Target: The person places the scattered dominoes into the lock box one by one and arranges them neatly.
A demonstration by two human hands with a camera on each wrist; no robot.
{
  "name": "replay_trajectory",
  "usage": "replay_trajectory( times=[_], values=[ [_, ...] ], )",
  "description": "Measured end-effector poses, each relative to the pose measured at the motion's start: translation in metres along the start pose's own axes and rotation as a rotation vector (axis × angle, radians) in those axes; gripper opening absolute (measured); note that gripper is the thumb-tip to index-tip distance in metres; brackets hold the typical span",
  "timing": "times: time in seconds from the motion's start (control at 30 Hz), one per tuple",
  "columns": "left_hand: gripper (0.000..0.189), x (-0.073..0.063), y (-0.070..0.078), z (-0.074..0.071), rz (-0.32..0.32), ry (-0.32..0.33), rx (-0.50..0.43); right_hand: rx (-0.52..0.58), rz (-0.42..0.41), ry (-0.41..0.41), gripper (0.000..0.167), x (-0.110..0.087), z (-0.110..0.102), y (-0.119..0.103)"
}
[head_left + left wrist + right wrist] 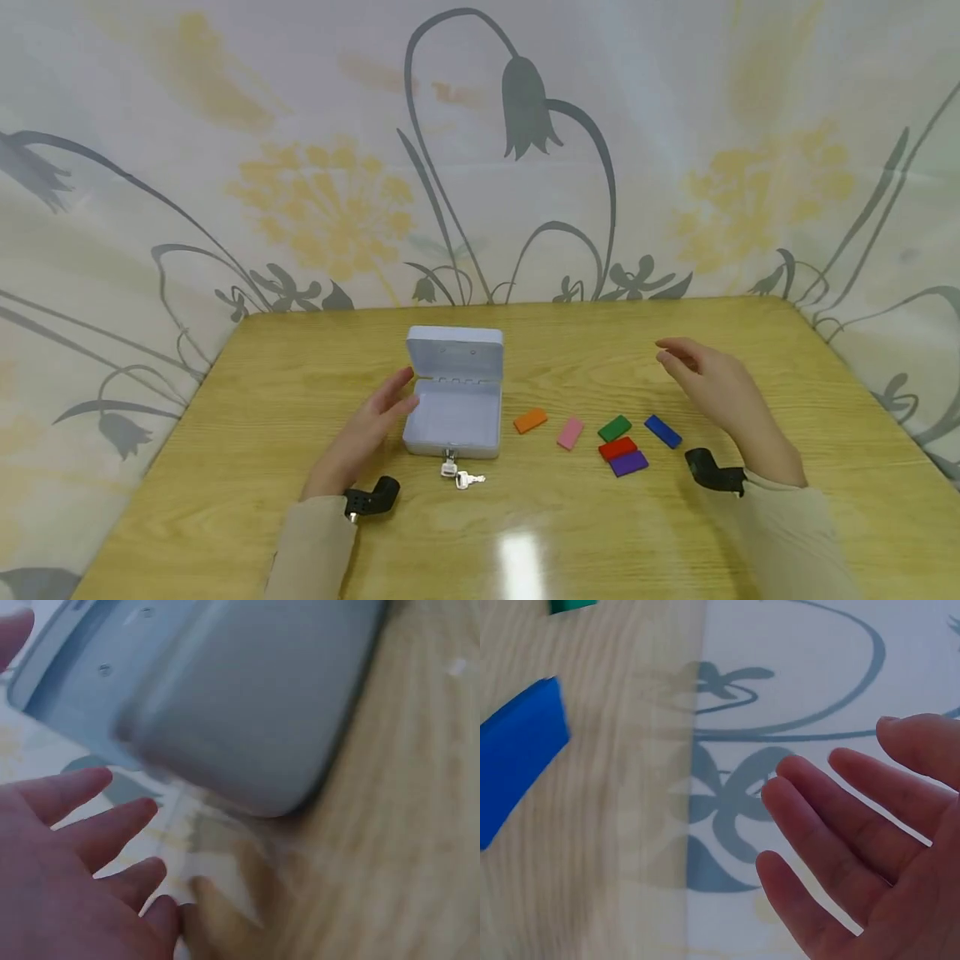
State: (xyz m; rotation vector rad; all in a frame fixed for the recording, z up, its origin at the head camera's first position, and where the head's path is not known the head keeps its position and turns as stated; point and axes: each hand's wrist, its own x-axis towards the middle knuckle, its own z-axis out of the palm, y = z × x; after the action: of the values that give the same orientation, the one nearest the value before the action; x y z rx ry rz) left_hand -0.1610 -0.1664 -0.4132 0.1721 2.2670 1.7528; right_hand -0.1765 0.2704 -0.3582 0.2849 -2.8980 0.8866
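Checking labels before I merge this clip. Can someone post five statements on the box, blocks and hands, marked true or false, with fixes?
1. The white box has its lid raised. True.
2. The right hand holds the blue block. False: that hand holds nothing, and the block lies on the table.
3. The red block lies between the green block and the purple block. True.
4. The orange block is inside the box. False: it lies on the table, right of the box.
5. The left hand is at the box's left side. True.
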Motion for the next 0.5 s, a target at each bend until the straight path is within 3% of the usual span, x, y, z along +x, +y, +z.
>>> replay_trajectory(
  times=[0.3,0.5],
  values=[
    [0.095,0.006,-0.013,0.01,0.019,-0.088,0.114,0.076,-0.025,-0.082,0.048,0.01,0.011,-0.003],
    [0.108,0.009,-0.011,0.011,0.073,-0.106,0.176,0.085,-0.016,-0.098,0.048,0.01,0.008,-0.004]
  ],
)
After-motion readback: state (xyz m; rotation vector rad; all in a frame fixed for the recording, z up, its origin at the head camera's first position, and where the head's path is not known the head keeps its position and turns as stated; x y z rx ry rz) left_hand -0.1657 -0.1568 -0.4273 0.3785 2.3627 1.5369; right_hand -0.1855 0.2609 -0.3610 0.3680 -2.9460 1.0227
